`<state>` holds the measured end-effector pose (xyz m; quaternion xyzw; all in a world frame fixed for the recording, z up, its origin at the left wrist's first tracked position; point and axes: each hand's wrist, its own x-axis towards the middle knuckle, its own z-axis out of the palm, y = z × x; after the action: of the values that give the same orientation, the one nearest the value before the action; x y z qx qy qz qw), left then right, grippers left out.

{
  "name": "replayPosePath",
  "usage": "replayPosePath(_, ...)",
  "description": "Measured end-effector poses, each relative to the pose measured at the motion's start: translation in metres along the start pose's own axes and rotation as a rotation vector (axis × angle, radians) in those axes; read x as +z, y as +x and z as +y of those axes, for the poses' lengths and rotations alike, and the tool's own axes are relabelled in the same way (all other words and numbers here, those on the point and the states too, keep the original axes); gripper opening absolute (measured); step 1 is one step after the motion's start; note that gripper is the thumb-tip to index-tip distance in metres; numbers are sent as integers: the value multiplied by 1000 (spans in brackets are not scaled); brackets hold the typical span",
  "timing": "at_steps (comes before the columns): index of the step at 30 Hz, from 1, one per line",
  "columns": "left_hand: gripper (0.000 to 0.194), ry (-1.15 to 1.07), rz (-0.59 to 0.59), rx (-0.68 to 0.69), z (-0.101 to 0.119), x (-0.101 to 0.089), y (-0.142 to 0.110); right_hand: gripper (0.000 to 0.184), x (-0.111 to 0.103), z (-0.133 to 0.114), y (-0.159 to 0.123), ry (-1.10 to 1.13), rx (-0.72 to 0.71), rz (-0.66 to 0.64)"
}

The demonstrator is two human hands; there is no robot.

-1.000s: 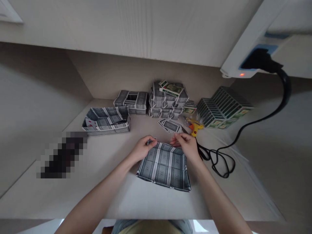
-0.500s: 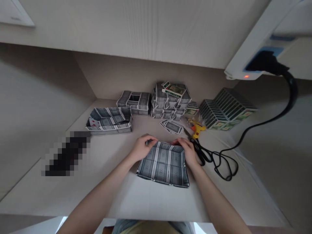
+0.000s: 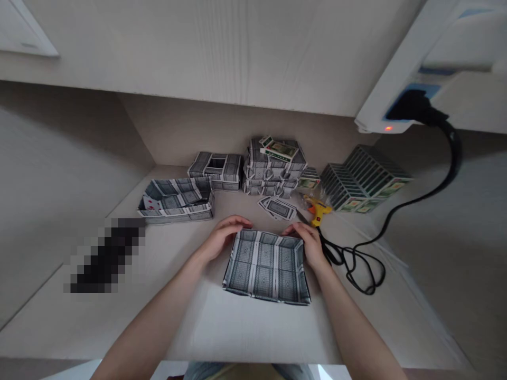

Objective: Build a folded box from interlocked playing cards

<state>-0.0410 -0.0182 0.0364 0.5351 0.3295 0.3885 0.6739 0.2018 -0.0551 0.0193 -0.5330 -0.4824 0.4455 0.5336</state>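
Observation:
A shallow tray made of grey-backed playing cards (image 3: 266,266) lies on the pale desk in front of me. My left hand (image 3: 220,237) rests against its far left corner with fingers stretched along the far wall. My right hand (image 3: 310,241) presses against the far right corner, fingers curved over the rim. Neither hand lifts it; the tray stays flat on the desk.
Another card tray (image 3: 176,199) sits at the left, a card box (image 3: 216,169) and a stack of card pieces (image 3: 274,166) behind. Loose cards (image 3: 278,208), a yellow glue gun (image 3: 316,209) with black cable (image 3: 356,261), rows of card packs (image 3: 362,179) and a wall socket strip (image 3: 400,105) are right.
My left hand went from a pinch on the far rim to fingers laid flat along it. My right hand slid outward to the right corner. The tray hardly moved.

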Motion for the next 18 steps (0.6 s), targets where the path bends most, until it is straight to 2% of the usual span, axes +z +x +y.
replayPosePath(2,25,17,15,5,3,0,-1,36,-4,-1,1,-101,-41,113)
replayPosePath(7,36,248,-93,-26,4,5,-5,42,-29,-1,5,-694,-181,599)
replayPosePath(9,40,314,-116,-35,2,7,-5,44,-40,3,8,-874,-188,702)
replayPosePath(11,43,349,-119,-33,-1,8,-4,52,-46,8,12,-1025,-135,734)
replayPosePath(14,43,379,-120,-31,-3,8,-2,58,-49,13,20,-1140,66,655)
replayPosePath(18,41,410,-121,-33,-2,7,-1,49,-53,9,29,-1078,276,516)
